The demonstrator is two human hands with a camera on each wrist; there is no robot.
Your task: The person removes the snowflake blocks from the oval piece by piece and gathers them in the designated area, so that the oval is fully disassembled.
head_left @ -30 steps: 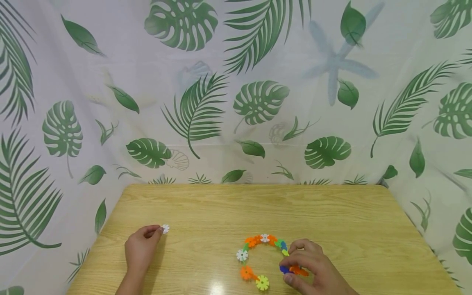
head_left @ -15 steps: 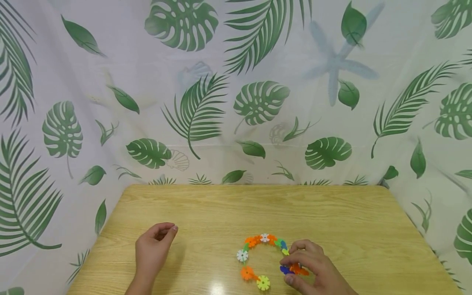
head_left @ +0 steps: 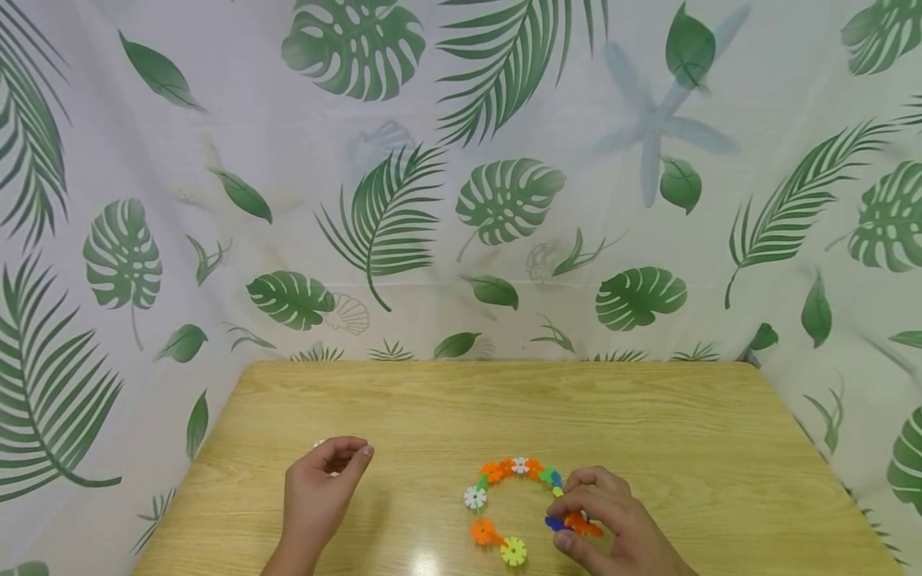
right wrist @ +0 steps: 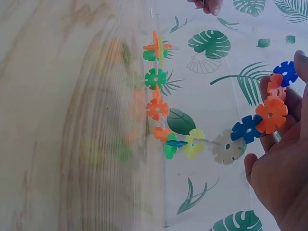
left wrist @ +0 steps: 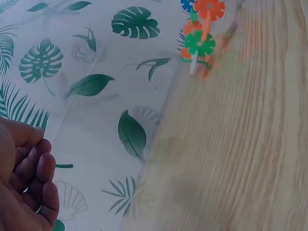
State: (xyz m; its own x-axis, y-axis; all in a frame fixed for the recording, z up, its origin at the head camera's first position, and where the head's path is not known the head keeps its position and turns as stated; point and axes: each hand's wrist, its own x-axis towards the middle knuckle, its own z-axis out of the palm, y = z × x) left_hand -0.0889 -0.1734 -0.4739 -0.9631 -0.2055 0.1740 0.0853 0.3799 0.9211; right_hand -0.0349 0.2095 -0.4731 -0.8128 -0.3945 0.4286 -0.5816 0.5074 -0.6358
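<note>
My right hand (head_left: 612,520) grips one end of a chain of slotted flower discs (right wrist: 270,115), its fingers round orange and blue ones. In the head view the chain curves into an open ring on the table, ending at a yellow-green disc (head_left: 514,551). My left hand (head_left: 320,492) hovers at the left, thumb tip against the forefinger and the other fingers curled, as the left wrist view (left wrist: 29,173) also shows. A pale spot shows between these fingers; I cannot tell if they hold anything. Mostly hidden behind that hand, a white disc (head_left: 319,443) peeks out.
The wooden table (head_left: 432,400) reaches back to a white cloth backdrop (head_left: 461,320) printed with green leaves. More of this cloth hangs along both sides. Light glares off the table (head_left: 423,564) near its front.
My left hand has moved right from where it touched a white disc; that spot was covered, and a bit of white shows there again. My right hand stays almost still at the chain.
</note>
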